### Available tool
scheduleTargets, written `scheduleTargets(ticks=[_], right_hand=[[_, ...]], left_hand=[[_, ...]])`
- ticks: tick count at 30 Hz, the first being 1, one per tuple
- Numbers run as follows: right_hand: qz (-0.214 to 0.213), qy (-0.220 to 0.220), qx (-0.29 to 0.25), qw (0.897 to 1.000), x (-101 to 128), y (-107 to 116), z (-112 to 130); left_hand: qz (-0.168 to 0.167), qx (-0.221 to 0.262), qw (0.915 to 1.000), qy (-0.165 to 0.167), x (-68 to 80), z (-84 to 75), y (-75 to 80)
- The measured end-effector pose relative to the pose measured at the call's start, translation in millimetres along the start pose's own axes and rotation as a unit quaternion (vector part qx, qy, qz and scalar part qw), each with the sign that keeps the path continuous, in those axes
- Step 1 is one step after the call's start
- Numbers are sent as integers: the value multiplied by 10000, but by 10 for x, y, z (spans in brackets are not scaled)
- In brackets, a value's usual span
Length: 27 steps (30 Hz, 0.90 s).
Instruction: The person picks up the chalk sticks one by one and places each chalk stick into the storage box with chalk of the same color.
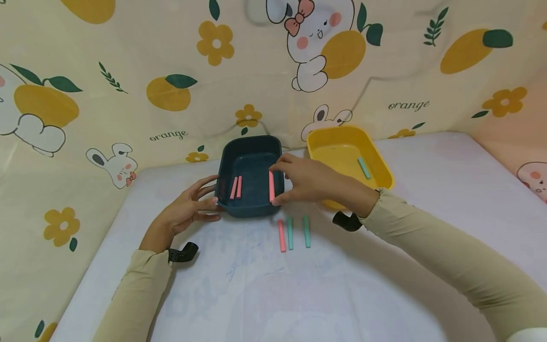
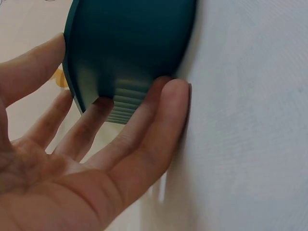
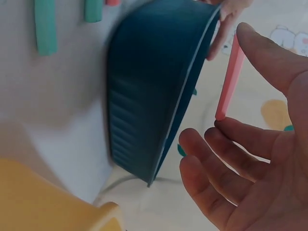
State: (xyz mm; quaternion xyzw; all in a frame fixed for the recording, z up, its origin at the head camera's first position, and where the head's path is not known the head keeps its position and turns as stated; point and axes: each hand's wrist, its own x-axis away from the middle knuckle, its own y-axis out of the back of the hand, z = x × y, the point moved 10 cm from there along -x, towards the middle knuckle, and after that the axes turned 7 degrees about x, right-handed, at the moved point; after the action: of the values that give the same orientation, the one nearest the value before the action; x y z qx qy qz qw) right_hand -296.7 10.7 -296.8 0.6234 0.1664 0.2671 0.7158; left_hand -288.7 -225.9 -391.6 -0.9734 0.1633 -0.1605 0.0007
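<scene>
My left hand (image 1: pixel 188 209) lies at the left wall of the dark teal rectangular plastic bin (image 1: pixel 251 176), fingers (image 2: pixel 144 125) straight and a little spread, their tips pressed against its ribbed outer side. Inside the bin, two pink chalk-like sticks (image 1: pixel 236 187) lie side by side near its left half, long axes running near to far. My right hand (image 1: pixel 305 180) reaches over the bin's right rim and pinches a third pink stick (image 1: pixel 271 186) end to end between thumb and fingertips (image 3: pixel 226 129), holding it near-to-far just inside the right wall, so this hand is nearer to it.
</scene>
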Motion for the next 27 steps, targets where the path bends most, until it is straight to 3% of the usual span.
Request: scheduleTargets(ticks=[27], right_hand=[[283, 171, 86, 9994, -424, -118, 52]], left_hand=[[1, 106, 9999, 24, 16, -18, -2]])
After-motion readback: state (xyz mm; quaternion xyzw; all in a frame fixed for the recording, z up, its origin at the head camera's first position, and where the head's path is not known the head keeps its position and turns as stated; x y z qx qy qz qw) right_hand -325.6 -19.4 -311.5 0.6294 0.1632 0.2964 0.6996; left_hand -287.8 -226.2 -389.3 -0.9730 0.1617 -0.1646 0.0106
